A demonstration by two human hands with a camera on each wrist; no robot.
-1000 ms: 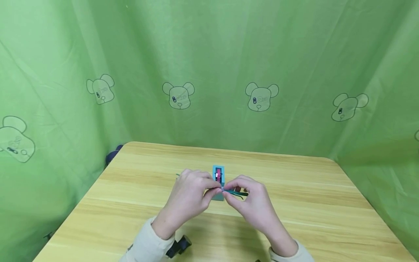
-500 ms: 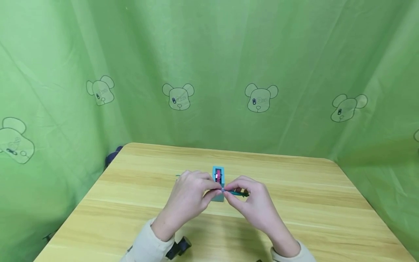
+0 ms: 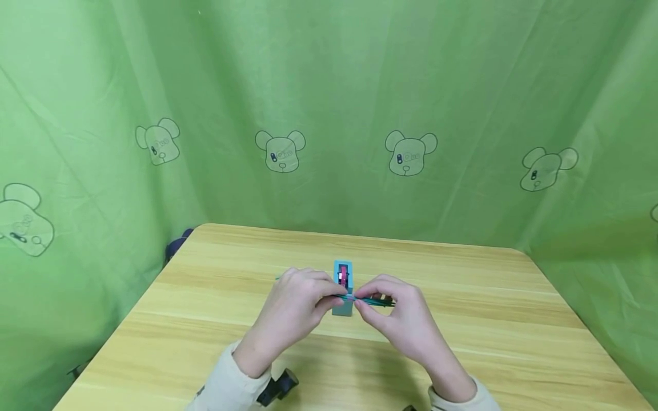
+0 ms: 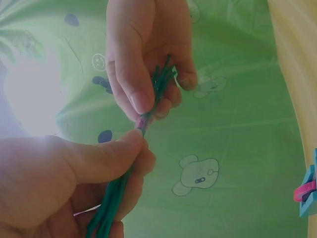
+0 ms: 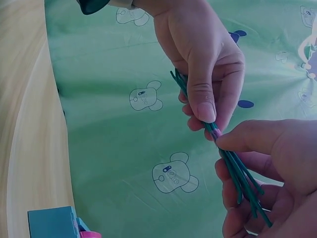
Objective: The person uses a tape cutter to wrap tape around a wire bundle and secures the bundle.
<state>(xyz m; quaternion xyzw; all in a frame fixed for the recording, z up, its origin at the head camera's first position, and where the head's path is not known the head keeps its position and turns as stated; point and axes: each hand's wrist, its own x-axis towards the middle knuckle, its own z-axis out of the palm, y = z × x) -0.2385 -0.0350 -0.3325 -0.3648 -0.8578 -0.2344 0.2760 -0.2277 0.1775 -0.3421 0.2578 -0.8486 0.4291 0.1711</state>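
Note:
A bundle of thin green strands [image 3: 377, 302] is held between both hands above the table. Around its middle runs a pinkish-purple band [image 4: 141, 121], probably tape. My left hand [image 3: 293, 308] pinches the bundle between thumb and index finger on one side of the band. On the other side my right hand [image 3: 400, 317] pinches it the same way, close to the band. Loose strand ends fan out under the right palm in the right wrist view. Just beyond the fingertips stands a blue tape dispenser [image 3: 342, 267] with a pink roll; hands partly cover it in the head view.
The wood-grain table [image 3: 462, 279] extends around the hands. A green curtain [image 3: 339, 85] with bear-head prints surrounds its far and side edges. A black device [image 3: 277, 387] is at the left wrist. Something dark purple [image 3: 177, 245] shows past the far left corner.
My right hand has shifted slightly right and my left fingertips slightly left, so more of the bundle shows between them. Both hands keep their pinch. The dispenser stays put.

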